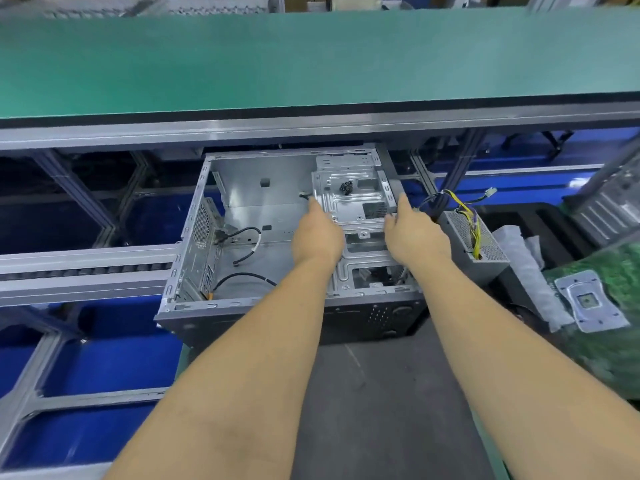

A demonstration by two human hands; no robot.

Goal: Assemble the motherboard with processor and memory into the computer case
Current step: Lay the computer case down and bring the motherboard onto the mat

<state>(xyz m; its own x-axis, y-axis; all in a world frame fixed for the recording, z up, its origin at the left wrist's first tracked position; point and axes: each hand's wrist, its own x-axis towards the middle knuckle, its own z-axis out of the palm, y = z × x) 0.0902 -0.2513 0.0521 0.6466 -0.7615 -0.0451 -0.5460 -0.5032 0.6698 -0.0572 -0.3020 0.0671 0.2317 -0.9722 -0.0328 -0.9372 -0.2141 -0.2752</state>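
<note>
You are standing at a long assembly line: a green shelf [311,60] runs across the top of your view, with a grey metal rail [242,128] along its near edge and blue panels [104,375] below and to your left. A dark grey mat [374,410] lies under your forearms.

The computer case [242,209] lies on its side with the open face up, straddling the mat and the roller track [69,268] on your left. Its long axis runs left to right — the black front panel [363,313] faces you, and the perforated end sits to your left. Loose black cables [242,237] lie inside it.

Your left hand [317,237] and right hand [414,233] both reach into the right half of the case, at either side of the metal drive bracket [356,199]. Fingers point away from you; whether they actually grip the bracket I cannot tell.

Just right of the case stands a power supply [485,251] with yellow wires [471,216]. Further right, the green motherboard [606,306] lies with its silver processor socket [585,299] up — blurred.
</note>
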